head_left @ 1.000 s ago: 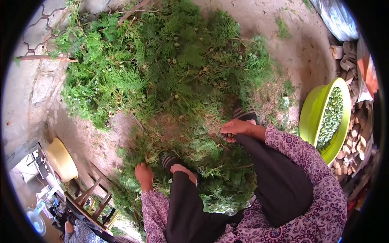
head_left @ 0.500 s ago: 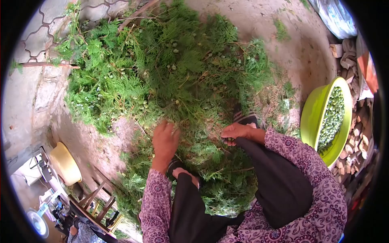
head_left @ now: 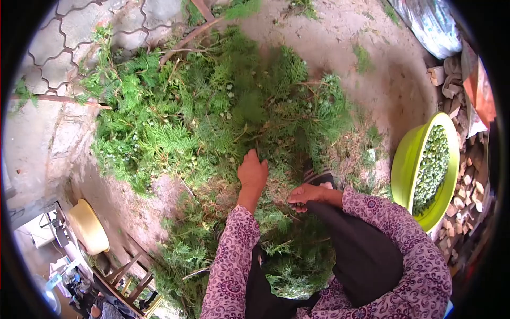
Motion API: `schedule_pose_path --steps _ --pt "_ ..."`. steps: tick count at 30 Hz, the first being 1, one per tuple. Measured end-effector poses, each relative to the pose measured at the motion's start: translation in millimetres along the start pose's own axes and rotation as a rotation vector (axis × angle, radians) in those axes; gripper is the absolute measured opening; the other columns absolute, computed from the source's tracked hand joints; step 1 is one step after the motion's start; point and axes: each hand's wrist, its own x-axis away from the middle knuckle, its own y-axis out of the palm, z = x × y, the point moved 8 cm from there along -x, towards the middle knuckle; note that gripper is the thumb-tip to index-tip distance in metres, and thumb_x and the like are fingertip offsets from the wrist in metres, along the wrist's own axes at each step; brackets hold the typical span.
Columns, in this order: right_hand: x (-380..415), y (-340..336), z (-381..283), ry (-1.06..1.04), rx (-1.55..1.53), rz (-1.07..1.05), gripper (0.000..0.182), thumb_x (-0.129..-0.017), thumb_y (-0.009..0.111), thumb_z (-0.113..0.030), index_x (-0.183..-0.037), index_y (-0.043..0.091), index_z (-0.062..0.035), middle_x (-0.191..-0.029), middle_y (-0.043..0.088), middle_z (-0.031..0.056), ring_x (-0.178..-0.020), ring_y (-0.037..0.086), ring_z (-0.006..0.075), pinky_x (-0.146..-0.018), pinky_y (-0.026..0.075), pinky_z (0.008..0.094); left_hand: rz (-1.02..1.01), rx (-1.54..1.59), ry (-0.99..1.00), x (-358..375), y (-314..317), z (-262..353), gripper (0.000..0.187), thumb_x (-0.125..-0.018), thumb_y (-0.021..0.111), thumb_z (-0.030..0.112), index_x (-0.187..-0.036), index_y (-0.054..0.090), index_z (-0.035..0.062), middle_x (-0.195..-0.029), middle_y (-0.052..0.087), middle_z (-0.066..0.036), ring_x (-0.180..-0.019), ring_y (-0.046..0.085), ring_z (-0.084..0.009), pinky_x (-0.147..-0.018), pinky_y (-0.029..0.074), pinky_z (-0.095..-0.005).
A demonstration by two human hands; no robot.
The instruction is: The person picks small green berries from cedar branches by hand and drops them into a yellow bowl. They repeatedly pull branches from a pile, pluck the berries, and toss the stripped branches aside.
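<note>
My left hand [head_left: 253, 173] reaches forward into the heap of evergreen branches [head_left: 175, 114]. Its fingers are closed on the stem of an evergreen branch [head_left: 249, 103], whose leafy part looks blurred. My right hand [head_left: 311, 194] rests by my right knee, fingers curled in, with small green cones partly showing beneath them. Most of what this hand holds is hidden. Pale green cones dot the heap. To the right, a lime-green basin [head_left: 402, 173] holds many small green cones [head_left: 433, 170].
Chopped firewood [head_left: 467, 186] lies beyond the basin, below a clear plastic bag [head_left: 430, 26]. A yellow basin [head_left: 87, 227] stands at left near a wooden stool [head_left: 133, 271]. Another person's sleeve [head_left: 110, 311] shows at bottom left. More branches lie around my feet.
My left hand has moved right and forward and has closed on a branch stem. My right hand stays by my knee, still closed. The view has shifted slightly.
</note>
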Motion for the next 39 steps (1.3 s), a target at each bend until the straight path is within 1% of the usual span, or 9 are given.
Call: schedule_pose_path --steps 2,16,18,20,23,32,35,38,39 --pt "0 0 2 0.024 0.030 0.011 0.030 -0.080 0.058 -0.035 -0.081 0.057 -0.0047 -0.070 0.057 0.0028 -0.057 0.055 0.0099 -0.048 0.044 0.0220 -0.177 0.111 -0.241 -2 11 -17 0.034 -0.074 0.059 0.025 -0.097 0.053 -0.0003 -0.083 0.059 -0.018 -0.076 0.057 -0.0341 -0.066 0.045 -0.0416" --pt "9 -8 -2 -0.018 0.069 0.060 0.026 -0.085 0.051 -0.031 -0.084 0.057 -0.0052 -0.070 0.059 0.0028 -0.059 0.056 0.0092 -0.052 0.046 0.0225 -0.132 0.281 -0.061 46 -59 -18 0.025 -0.071 0.059 0.021 -0.069 0.054 -0.0034 -0.060 0.054 -0.014 -0.053 0.052 -0.0233 -0.052 0.040 -0.0353" --pt "35 -25 -36 -0.470 0.246 0.237 0.023 -0.084 0.053 -0.028 -0.084 0.057 -0.0050 -0.072 0.060 0.0043 -0.061 0.057 0.0109 -0.052 0.046 0.0230 -0.141 0.196 -0.024 65 -90 -11 0.026 -0.071 0.058 0.022 -0.069 0.055 -0.0029 -0.061 0.055 -0.015 -0.056 0.055 -0.0255 -0.052 0.041 -0.0365" --pt "92 -17 -52 -0.351 -0.049 0.327 0.021 -0.082 0.056 -0.025 -0.087 0.057 -0.0048 -0.081 0.058 0.0072 -0.063 0.056 0.0134 -0.057 0.048 0.0250 -0.255 0.471 -0.264 90 -105 -12 0.023 -0.070 0.059 0.019 -0.066 0.054 -0.0031 -0.057 0.053 -0.010 -0.053 0.051 -0.0168 -0.050 0.039 -0.0316" --pt "193 -37 -69 -0.714 -0.259 0.549 0.017 -0.081 0.056 -0.021 -0.083 0.055 -0.0048 -0.074 0.055 0.0044 -0.060 0.052 0.0116 -0.053 0.047 0.0238 -0.214 0.537 -0.253 120 -129 8 0.017 -0.072 0.059 0.014 -0.067 0.057 -0.0017 -0.055 0.048 -0.001 -0.050 0.043 -0.0087 -0.045 0.033 -0.0252" --pt "460 -95 24 -1.220 -0.459 1.099 0.018 -0.083 0.054 -0.020 -0.088 0.056 -0.0026 -0.060 0.051 0.0014 -0.048 0.045 0.0078 -0.042 0.037 0.0199 -0.147 0.904 -0.293 225 -198 67 0.011 -0.073 0.059 0.010 -0.073 0.058 -0.0011 -0.060 0.052 -0.003 -0.048 0.046 -0.0113 -0.046 0.037 -0.0238" --pt "499 -94 45 -0.871 -0.017 1.439 0.031 -0.080 0.057 -0.025 -0.102 0.055 -0.0023 -0.074 0.058 0.0080 -0.060 0.053 0.0150 -0.055 0.045 0.0253 -0.124 0.956 -0.312 257 -219 88 0.008 -0.073 0.058 0.006 -0.074 0.057 -0.0020 -0.057 0.049 -0.003 -0.048 0.046 -0.0116 -0.041 0.034 -0.0232" --pt "524 -53 35 -0.255 0.895 1.994 0.056 -0.070 0.064 -0.033 -0.117 0.048 -0.0069 -0.114 0.050 0.0183 -0.106 0.048 0.0297 -0.091 0.037 0.0372 -0.093 1.011 -0.291 281 -231 91 0.005 -0.073 0.057 0.003 -0.074 0.056 -0.0013 -0.057 0.049 -0.003 -0.047 0.046 -0.0120 -0.039 0.034 -0.0224" --pt "518 -54 25 -0.404 0.867 1.897 0.055 -0.069 0.065 -0.031 -0.116 0.049 -0.0065 -0.115 0.051 0.0173 -0.105 0.049 0.0305 -0.090 0.038 0.0364 -0.062 1.012 -0.284 288 -236 90 0.005 -0.073 0.058 0.004 -0.072 0.056 -0.0011 -0.057 0.049 -0.002 -0.046 0.046 -0.0118 -0.038 0.035 -0.0232"
